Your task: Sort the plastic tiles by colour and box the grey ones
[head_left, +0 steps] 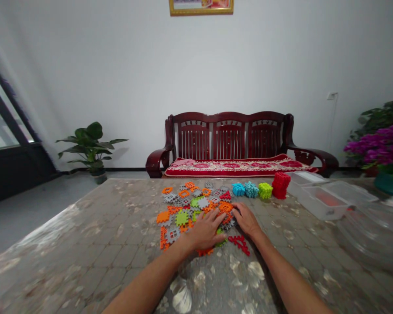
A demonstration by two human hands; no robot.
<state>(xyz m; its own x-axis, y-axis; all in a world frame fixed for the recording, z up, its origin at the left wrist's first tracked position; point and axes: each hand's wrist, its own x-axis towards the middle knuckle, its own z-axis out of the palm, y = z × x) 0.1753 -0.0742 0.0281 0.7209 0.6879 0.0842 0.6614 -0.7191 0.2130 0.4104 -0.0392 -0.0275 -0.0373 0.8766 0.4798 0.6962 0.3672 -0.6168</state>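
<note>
Flat toothed building pieces in orange, grey, green and red lie in a loose heap on the table. My left hand [207, 229] rests over the heap with its fingers spread, covering some pieces beneath it. At the heap's right edge, my right hand [246, 219] touches an orange piece [225, 207] with curled fingertips; whether it grips anything is hard to see. Left of my left hand lie a green square piece [182, 218] and an orange square piece [163, 216]. Red toothed pieces [239, 244] lie between my forearms.
Behind my right hand stand blue stacks [251, 189], a green stack [265, 190] and a taller red stack [280, 185]. Clear plastic boxes [324, 203] sit at the right, near purple flowers [380, 146]. A wooden bench [229, 131] stands beyond the table [118, 244].
</note>
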